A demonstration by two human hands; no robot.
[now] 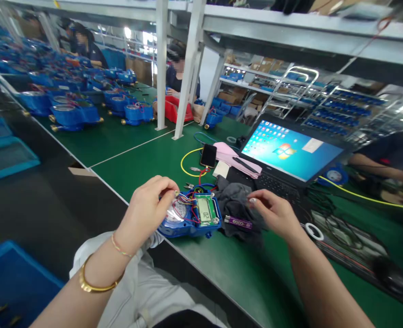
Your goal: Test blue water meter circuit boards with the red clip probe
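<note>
Hands either side of blue device

From above the person's lap, the green workbench is being viewed at close range by a head-worn camera facing forward and down.

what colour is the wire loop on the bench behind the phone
The cable looped beside the phone is yellow, seen best in the head view.
</note>
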